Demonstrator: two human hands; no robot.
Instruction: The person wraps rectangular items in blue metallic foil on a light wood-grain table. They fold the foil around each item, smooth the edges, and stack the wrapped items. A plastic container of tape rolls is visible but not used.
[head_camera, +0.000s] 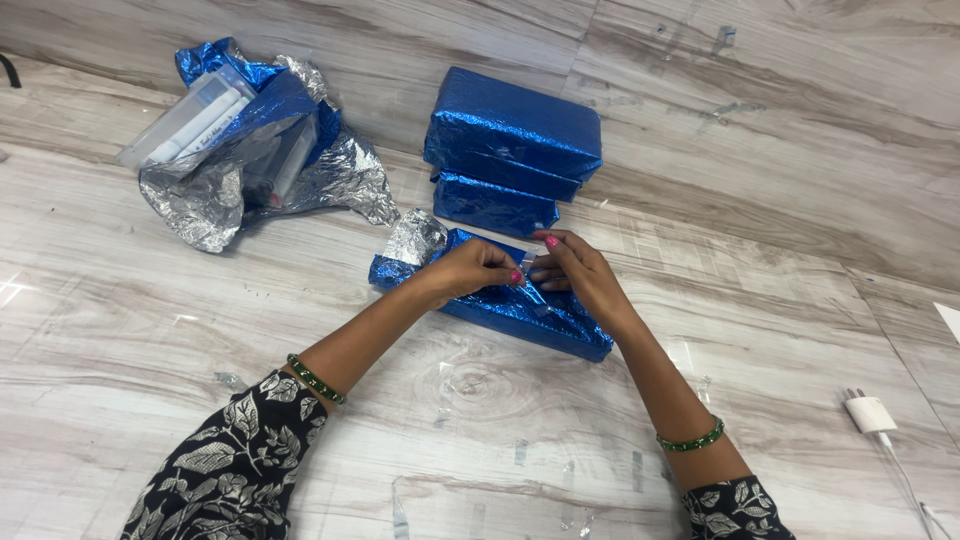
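Two patterned black-and-white sleeves (225, 465) sit closest, each wrist wearing a green bangle (315, 379). Further out, the left hand (470, 270) and right hand (580, 275) meet over a blue foil-wrapped box (560, 325) lying on the pale wood-grain worktop (480, 430). Each grip is pinched closed on a small clear strip of tape (530, 268) held between them, just above the box. Behind stand two stacked blue parcels (510, 150); at far left lies crumpled foil (230, 190). A white charger plug (868, 412) rests at right.

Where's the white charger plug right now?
In the head view, the white charger plug lies on the floor at the far right, beyond the right hand's forearm, cable trailing toward the lower-right corner.
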